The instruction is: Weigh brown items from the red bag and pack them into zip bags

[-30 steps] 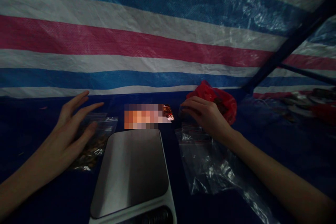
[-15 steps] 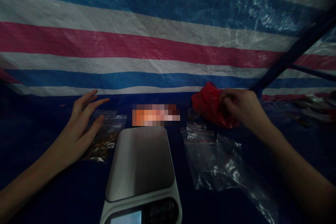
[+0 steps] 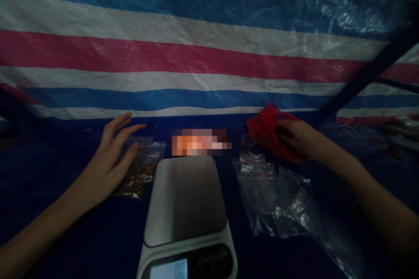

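My left hand is open, fingers apart. It hovers over and beside clear zip bags that hold small brown pieces. To its right, a kitchen scale with a bare metal plate and a lit display stands in the middle. My right hand is at a crumpled red plastic bag. Its fingers are curled, and the tips are hidden in the red folds, so what they hold cannot be seen. A small clear cup sits at the left of the red bag.
Flat clear zip bags lie right of the scale on the dark blue surface. A blurred-out patch is behind the scale. A striped tarp hangs at the back, with a dark slanting pole at right.
My right hand has moved left and down, deeper into the folds of the red bag. My left hand holds about the same pose. The whole view has shifted slightly.
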The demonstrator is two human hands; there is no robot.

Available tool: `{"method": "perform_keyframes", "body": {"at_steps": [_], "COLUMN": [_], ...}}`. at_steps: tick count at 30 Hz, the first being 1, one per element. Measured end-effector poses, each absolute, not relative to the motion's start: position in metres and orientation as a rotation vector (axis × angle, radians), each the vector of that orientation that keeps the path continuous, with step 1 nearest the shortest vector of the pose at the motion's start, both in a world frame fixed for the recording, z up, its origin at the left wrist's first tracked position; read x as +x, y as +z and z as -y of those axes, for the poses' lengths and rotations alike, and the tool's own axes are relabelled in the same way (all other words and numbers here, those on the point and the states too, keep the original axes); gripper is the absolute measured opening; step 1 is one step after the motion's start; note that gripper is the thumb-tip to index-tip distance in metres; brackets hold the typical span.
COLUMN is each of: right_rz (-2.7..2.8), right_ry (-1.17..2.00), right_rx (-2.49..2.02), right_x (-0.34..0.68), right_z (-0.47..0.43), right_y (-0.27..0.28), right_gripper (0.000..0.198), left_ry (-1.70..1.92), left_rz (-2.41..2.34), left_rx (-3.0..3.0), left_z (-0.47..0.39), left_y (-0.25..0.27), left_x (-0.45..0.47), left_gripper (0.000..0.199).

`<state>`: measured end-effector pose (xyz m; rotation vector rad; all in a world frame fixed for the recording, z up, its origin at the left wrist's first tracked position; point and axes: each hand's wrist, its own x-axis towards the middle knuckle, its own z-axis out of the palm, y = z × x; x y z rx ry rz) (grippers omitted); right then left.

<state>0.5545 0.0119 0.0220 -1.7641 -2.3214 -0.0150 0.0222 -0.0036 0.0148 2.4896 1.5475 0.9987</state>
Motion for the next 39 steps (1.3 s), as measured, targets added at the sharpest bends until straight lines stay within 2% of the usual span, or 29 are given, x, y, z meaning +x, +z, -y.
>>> {"method": "perform_keyframes", "body": {"at_steps": [8, 18, 23, 31, 39], "right_rz": [2.278, 1.96, 1.77, 1.732, 1.694], "right_ry": [-0.055, -0.129, 0.151, 0.613, 0.713], "right_rx": [-1.739, -1.772, -1.477, -1.299, -1.278], "right_x": [0.541, 0.519, 0.478, 0.438, 0.456], "right_z": [0.005, 0.015, 0.017, 0.011, 0.014], "right_y": [0.048, 0.074, 0.073, 0.046, 0.049], "right_gripper": [0.027, 0.02, 0.008, 0.019, 0.02], "left_ry": [1.012, 1.014, 1.012, 1.006, 0.979], "left_rz": [-1.532, -1.53, -1.518, -1.531, -1.546], "left_rx": [2.502, 2.471, 2.474, 2.431, 2.458], "left_z": [0.005, -0.003, -0.003, -0.004, -0.007], "left_y": [0.014, 0.006, 0.004, 0.002, 0.0], "left_x": [0.023, 0.02, 0.021, 0.021, 0.018], "left_gripper": [0.04, 0.043, 0.042, 0.043, 0.047]}}
